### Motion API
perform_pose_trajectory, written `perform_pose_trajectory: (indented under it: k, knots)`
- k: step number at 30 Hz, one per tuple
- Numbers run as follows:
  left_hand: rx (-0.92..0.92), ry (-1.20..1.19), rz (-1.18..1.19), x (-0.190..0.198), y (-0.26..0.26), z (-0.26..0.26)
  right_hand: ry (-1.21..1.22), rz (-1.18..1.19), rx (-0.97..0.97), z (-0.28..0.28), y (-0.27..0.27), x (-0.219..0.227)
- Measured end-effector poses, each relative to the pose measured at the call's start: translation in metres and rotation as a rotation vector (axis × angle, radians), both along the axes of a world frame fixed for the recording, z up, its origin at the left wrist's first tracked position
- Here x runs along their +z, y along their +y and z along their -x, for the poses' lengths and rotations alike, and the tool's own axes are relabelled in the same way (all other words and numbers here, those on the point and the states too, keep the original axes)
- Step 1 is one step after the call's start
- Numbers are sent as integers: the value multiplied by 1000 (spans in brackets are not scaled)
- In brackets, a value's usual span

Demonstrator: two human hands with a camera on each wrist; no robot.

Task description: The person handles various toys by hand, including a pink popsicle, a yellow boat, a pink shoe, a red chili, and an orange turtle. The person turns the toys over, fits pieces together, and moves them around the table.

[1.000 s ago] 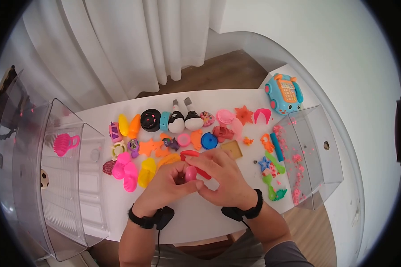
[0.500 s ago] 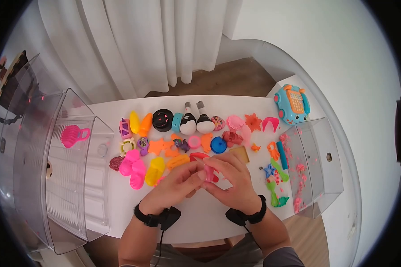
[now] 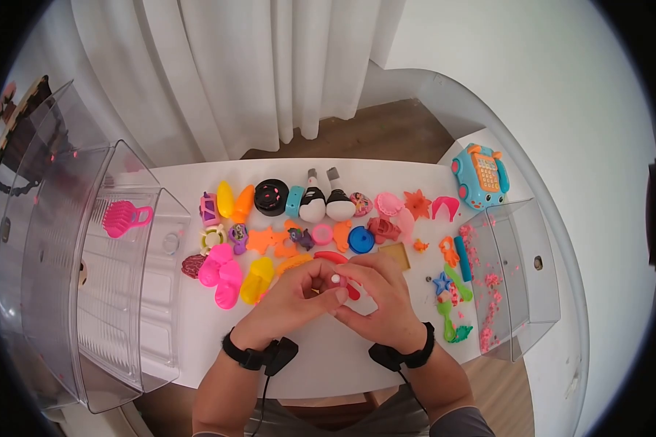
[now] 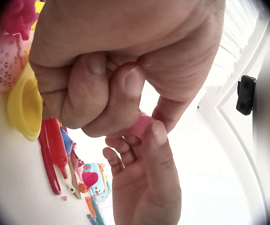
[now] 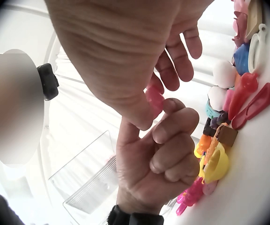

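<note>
A small pink piece is held between both hands in front of the chest, above the table. My left hand pinches it near the thumb, the other fingers curled in toward the palm. From the other side, my right hand pinches the same piece with thumb and forefinger, its remaining fingers extended. A small white spot shows between the hands in the head view. Most of the piece is hidden by fingers, and I cannot tell its kind. Just beyond the hands lies a red plastic tool, beside a yellow mould.
Rows of toys spread across the white table, including a black round one and a blue lid. On the right stands a clear bin with pink bits, near a toy phone. Clear bins stand left, one with a pink scoop.
The pink piece has turned between the fingers, and a white spot now shows at it. The head view has shifted, so the table's toys appear farther right and slightly lower.
</note>
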State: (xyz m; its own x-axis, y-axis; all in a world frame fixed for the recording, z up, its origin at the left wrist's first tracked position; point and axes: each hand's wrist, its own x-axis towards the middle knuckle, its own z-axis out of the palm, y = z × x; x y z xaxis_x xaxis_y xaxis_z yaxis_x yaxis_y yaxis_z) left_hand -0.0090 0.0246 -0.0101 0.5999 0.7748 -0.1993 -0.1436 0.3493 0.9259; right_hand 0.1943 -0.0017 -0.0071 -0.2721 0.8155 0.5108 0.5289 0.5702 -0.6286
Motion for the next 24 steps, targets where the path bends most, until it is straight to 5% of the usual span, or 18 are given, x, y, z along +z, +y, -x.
perform_pose_trajectory:
  k: [6,8,24]
  knots:
    - [-33,39,70,3,-2,0,24,-23,1,0,0,0]
    - [103,-37,253,10,-5,-1,31,-20,-2,-2,0,1]
    - [22,-79,145,7,-3,2,63,58,39,-2,-1,5]
